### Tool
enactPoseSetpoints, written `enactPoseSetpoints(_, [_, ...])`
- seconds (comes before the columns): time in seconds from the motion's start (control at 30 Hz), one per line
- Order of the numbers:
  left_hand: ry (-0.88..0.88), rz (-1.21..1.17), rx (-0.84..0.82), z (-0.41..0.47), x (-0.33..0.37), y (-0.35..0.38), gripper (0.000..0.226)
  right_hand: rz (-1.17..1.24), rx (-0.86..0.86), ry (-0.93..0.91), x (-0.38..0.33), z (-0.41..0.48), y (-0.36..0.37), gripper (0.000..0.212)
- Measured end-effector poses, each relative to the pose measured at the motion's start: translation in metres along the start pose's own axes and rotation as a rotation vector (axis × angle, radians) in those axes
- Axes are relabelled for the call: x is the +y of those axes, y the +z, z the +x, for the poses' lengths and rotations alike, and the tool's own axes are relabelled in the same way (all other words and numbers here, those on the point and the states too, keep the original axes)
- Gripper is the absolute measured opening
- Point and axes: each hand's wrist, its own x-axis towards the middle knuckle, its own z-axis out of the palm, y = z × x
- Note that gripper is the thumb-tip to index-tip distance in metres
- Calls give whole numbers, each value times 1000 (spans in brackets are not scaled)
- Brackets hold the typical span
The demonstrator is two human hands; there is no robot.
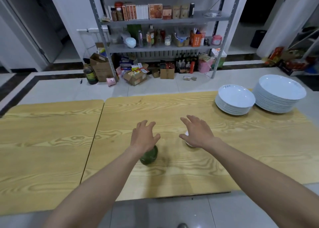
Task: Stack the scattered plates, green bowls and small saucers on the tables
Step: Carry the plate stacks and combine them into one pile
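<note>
Grey metal shelving (162, 20) against white wall; pale tiled floor (69, 89).

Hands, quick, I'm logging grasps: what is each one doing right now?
Left hand: open, fingers spread, holding nothing, over the green bowl.
Right hand: open, fingers spread, holding nothing, over the small white saucer.

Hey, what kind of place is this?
Probably a restaurant storeroom or back room: tall stacks of white plates on wooden tables, and a metal shelf crowded with bottles, jars and boxes.
</note>
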Motion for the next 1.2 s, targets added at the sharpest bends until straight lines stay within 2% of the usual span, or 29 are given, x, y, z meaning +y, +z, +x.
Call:
enactPoseSetpoints(0.3, [-251,-224,-198,-10,-40,56,28,40,-62,39,9,-5,25,73])
enactPoseSetpoints(0.5, [-380,-370,-270,-8,-55,83,29,71,-81,56,23,-6,32,73])
enactPoseSetpoints(0.7, [-428,-681,-213,-13,-63,101,25,123,-98,93,33,-13,35,70])
enactPoseSetpoints(0.83, [-467,-868,-176,-14,-67,106,35,202,-87,125,39,-20,41,69])
enactPoseSetpoints(1.0, [-543,-984,-143,-11,-75,112,45,313,-66,170,45,-29,50,67])
enactPoseSetpoints(1.2, [-526,-1058,-107,-10,-72,113,51,531,45,245,59,-44,63,60])
